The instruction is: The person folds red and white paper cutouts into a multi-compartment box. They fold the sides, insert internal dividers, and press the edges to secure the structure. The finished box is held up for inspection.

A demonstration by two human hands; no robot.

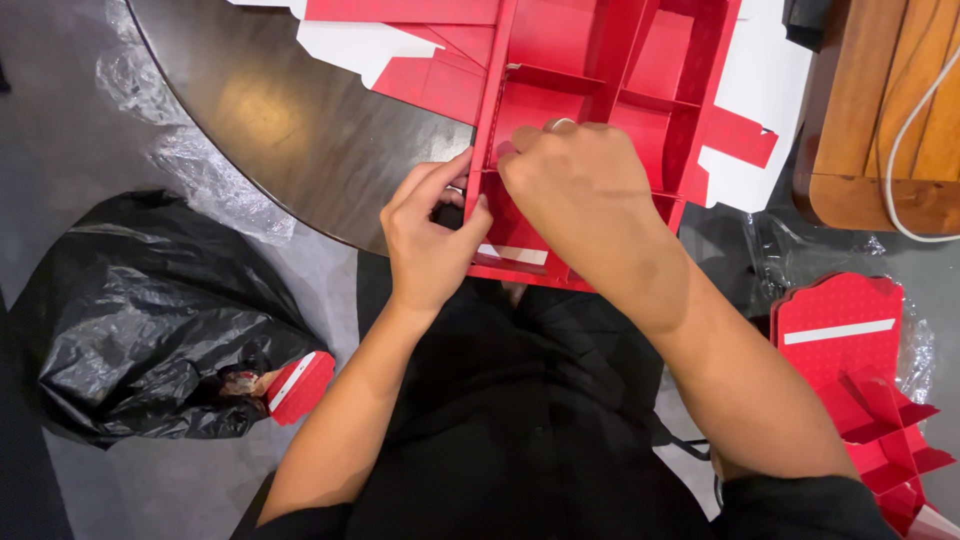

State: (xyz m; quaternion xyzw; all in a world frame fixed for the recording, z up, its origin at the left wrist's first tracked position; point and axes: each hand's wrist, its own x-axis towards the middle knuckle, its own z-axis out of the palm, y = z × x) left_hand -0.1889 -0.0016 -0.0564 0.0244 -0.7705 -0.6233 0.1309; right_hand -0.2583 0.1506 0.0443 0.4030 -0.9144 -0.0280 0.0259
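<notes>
A red cardboard box with inner dividers (pixel 600 60) lies on the dark round table (pixel 280 120), its near end hanging over the table's edge above my lap. My left hand (pixel 430 240) pinches the box's left wall near the front corner. Reaching inside the near compartment, my right hand (pixel 585 195) has its fingers curled over a red divider piece and pressed against the left wall. A white strip (pixel 512 254) shows on the box's near panel between my hands.
A black plastic bag (pixel 150 320) with a red card piece (pixel 300 385) at its mouth lies on the floor at left. More red folded cardboard (pixel 860 370) sits at right on clear plastic. A wooden stool (pixel 880 110) with a white cable stands at upper right.
</notes>
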